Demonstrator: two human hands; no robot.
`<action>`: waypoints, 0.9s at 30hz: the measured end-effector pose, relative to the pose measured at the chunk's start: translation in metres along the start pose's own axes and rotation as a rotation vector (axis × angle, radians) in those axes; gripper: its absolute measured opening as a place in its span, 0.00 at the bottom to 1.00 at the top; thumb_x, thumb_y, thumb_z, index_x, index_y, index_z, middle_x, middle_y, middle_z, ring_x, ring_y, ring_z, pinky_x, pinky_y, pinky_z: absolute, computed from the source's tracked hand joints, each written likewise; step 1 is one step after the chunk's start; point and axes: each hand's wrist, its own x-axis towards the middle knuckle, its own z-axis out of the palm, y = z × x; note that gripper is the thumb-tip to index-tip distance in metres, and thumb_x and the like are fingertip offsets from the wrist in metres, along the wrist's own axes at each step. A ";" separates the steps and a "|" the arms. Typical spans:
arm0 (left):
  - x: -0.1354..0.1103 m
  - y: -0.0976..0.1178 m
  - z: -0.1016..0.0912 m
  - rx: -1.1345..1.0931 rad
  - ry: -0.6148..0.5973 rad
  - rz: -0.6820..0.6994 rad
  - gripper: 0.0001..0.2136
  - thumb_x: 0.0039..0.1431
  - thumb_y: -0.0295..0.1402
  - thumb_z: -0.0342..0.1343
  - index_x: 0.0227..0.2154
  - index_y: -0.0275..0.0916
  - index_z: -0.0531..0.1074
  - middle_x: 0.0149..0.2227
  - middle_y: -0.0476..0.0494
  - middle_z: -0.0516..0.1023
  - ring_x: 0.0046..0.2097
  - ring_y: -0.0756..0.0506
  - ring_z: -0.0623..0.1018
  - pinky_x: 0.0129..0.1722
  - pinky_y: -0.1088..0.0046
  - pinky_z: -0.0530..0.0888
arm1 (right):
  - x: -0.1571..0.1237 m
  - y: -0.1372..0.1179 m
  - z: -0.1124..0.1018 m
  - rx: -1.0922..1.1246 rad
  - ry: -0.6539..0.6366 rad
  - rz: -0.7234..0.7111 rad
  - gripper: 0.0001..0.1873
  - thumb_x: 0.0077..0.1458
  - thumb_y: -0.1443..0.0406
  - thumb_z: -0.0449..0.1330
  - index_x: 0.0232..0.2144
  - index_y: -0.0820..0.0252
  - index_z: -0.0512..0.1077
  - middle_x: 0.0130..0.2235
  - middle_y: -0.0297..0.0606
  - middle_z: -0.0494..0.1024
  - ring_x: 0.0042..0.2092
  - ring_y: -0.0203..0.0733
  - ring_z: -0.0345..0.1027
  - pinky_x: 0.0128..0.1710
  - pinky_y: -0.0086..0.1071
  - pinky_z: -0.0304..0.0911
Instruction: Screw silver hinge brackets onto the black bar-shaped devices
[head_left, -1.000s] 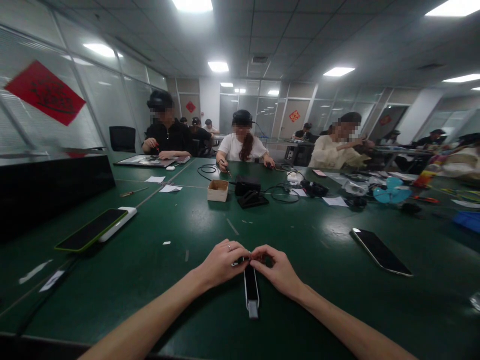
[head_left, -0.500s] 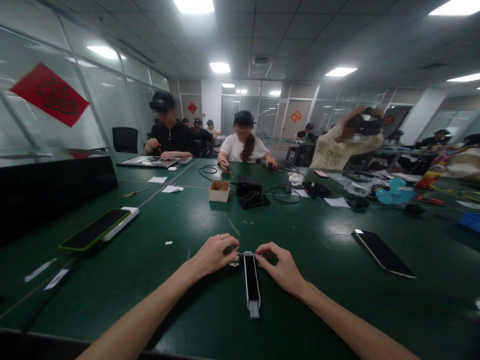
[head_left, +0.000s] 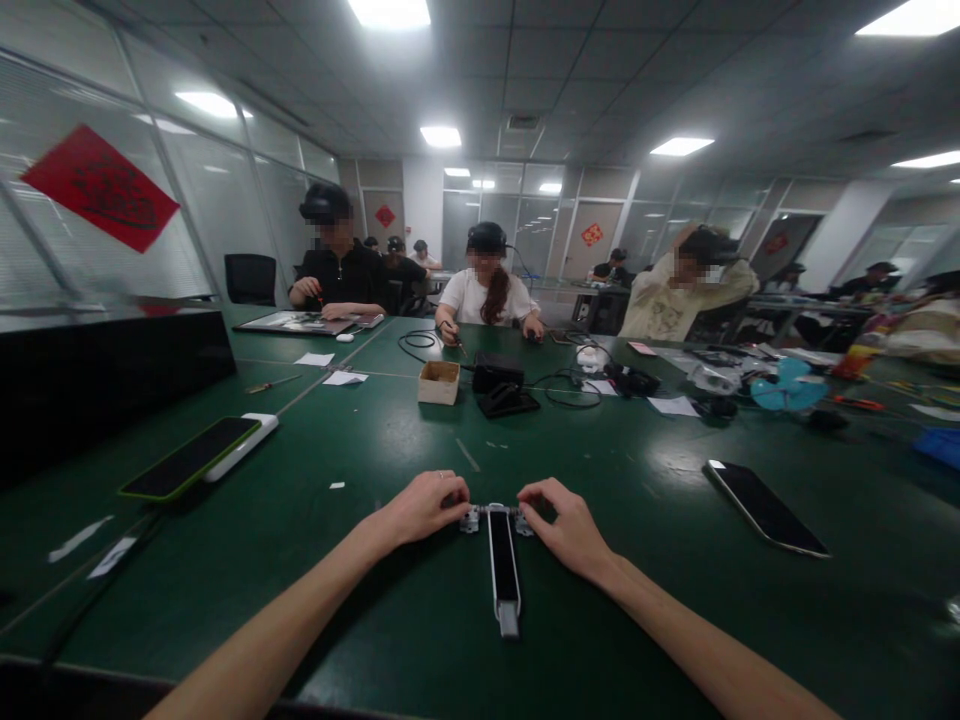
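A long narrow black-and-white device (head_left: pixel 503 567) lies on the green table (head_left: pixel 360 560), pointing away from me. At its far end two small metal pieces stick out to either side. My left hand (head_left: pixel 424 505) has its fingers curled and pinches the left metal piece (head_left: pixel 470 519). My right hand (head_left: pixel 564 522) is curled the same way on the right metal piece (head_left: pixel 523 522). Both hands rest on the table, one on each side of the device's far end.
A phone (head_left: pixel 766 507) lies to the right, and a green-cased phone on a white block (head_left: pixel 196 456) to the left. Farther off stand a small cardboard box (head_left: pixel 438 381), a black charger with cables (head_left: pixel 504 385) and a blue fan (head_left: pixel 784 384). Three people sit across the table.
My hands have moved apart from the middle, drawing the two small metal pieces out to each side of the device's far end. The person at the far right raised both arms to the head.
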 end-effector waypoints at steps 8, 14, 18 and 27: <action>0.001 -0.003 0.000 -0.076 0.013 0.083 0.09 0.62 0.28 0.51 0.41 0.39 0.75 0.39 0.45 0.76 0.40 0.48 0.75 0.42 0.74 0.69 | 0.000 -0.002 -0.002 -0.008 -0.020 0.004 0.06 0.55 0.66 0.55 0.34 0.58 0.71 0.36 0.39 0.74 0.38 0.43 0.67 0.37 0.38 0.66; 0.000 0.002 0.001 -0.156 -0.003 -0.048 0.07 0.58 0.29 0.56 0.39 0.37 0.74 0.36 0.48 0.77 0.35 0.49 0.76 0.35 0.76 0.70 | 0.000 -0.004 -0.002 0.001 -0.026 0.007 0.06 0.55 0.67 0.55 0.34 0.58 0.71 0.36 0.40 0.74 0.38 0.43 0.68 0.36 0.37 0.66; 0.001 0.003 0.004 -0.172 0.002 -0.083 0.05 0.57 0.30 0.58 0.36 0.37 0.74 0.32 0.50 0.77 0.33 0.49 0.75 0.33 0.77 0.69 | 0.001 -0.003 -0.001 -0.019 -0.028 0.006 0.06 0.54 0.68 0.55 0.34 0.58 0.71 0.36 0.40 0.74 0.39 0.43 0.68 0.38 0.37 0.66; 0.001 0.004 0.006 -0.229 -0.011 -0.137 0.05 0.55 0.33 0.57 0.34 0.38 0.74 0.32 0.50 0.76 0.33 0.49 0.74 0.34 0.77 0.68 | 0.001 -0.002 -0.001 -0.026 -0.087 -0.010 0.06 0.55 0.68 0.56 0.35 0.59 0.71 0.37 0.39 0.73 0.40 0.42 0.67 0.40 0.37 0.66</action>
